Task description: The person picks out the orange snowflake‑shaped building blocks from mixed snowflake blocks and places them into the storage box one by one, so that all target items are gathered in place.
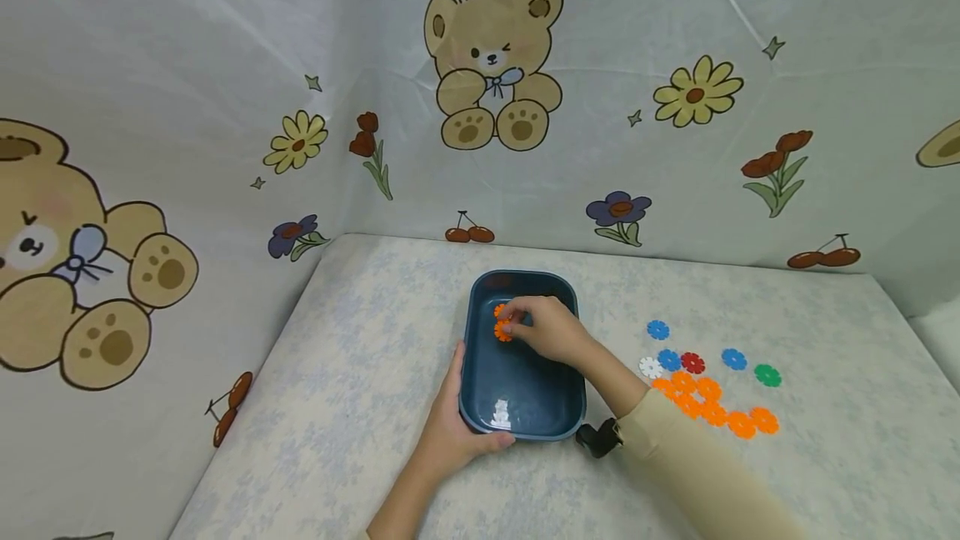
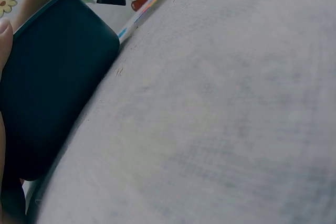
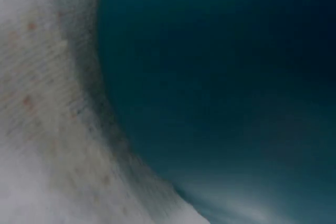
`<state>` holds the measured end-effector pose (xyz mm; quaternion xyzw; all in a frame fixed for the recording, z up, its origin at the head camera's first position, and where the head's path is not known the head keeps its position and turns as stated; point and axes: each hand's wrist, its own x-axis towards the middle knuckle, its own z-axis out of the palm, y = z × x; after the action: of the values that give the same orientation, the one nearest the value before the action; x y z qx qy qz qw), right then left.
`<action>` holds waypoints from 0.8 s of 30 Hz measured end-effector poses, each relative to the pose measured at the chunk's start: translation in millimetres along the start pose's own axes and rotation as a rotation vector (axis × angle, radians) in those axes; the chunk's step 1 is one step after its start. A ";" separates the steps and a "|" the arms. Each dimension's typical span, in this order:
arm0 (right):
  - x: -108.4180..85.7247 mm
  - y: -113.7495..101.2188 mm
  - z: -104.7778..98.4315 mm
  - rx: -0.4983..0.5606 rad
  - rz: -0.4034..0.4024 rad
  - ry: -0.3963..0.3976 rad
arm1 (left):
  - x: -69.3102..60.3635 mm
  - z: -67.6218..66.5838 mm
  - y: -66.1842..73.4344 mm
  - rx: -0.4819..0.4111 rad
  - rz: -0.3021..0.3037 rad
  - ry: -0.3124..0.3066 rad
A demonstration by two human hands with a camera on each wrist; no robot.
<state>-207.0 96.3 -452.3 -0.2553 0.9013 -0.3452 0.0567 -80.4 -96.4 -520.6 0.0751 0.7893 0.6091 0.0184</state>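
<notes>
A dark blue rectangular tray (image 1: 521, 390) stands on the table. My left hand (image 1: 450, 432) grips its near left corner, fingers along the left wall and thumb by the near rim. My right hand (image 1: 547, 329) reaches over the right rim into the tray, thumb and index finger pinching an orange notched plastic disc (image 1: 502, 333). Another orange disc (image 1: 498, 309) shows beside the index finger, partly covered by it. In the left wrist view the tray's outer wall (image 2: 58, 77) shows beside part of the left hand. The right wrist view holds only the blurred tray (image 3: 210, 98) and pale cloth.
Right of the tray lie several orange discs (image 1: 714, 414), blue discs (image 1: 658, 330), a red disc (image 1: 693, 363), a white disc (image 1: 650, 367) and a green disc (image 1: 767, 375). A black wrist device (image 1: 597, 438) sits by the right sleeve. Printed cloth walls (image 1: 600, 15) rise behind and left.
</notes>
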 end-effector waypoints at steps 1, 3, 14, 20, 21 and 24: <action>2.0 0.3 2.8 -0.013 0.005 -0.007 | 0.1 -0.1 -0.1 -0.002 -0.001 -0.001; 6.0 1.0 8.4 -0.050 0.024 -0.020 | 0.1 -0.1 -0.2 -0.003 -0.006 -0.003; 14.3 1.8 27.2 -0.267 0.058 -0.031 | 2.0 -0.2 -1.9 -0.020 -0.014 -0.010; 14.5 3.2 32.5 -0.335 0.008 -0.008 | 1.7 0.0 -2.0 -0.017 -0.024 -0.010; 14.4 3.4 32.9 -0.343 -0.004 -0.005 | 1.7 -0.2 -2.3 -0.012 -0.021 -0.011; 13.2 3.7 33.6 -0.370 -0.029 0.000 | 1.4 -0.3 -2.5 -0.015 -0.020 -0.013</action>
<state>-210.5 72.1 -479.1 -0.2744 0.9457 -0.1744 0.0040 -82.0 -97.1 -522.9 0.0708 0.7852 0.6144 0.0302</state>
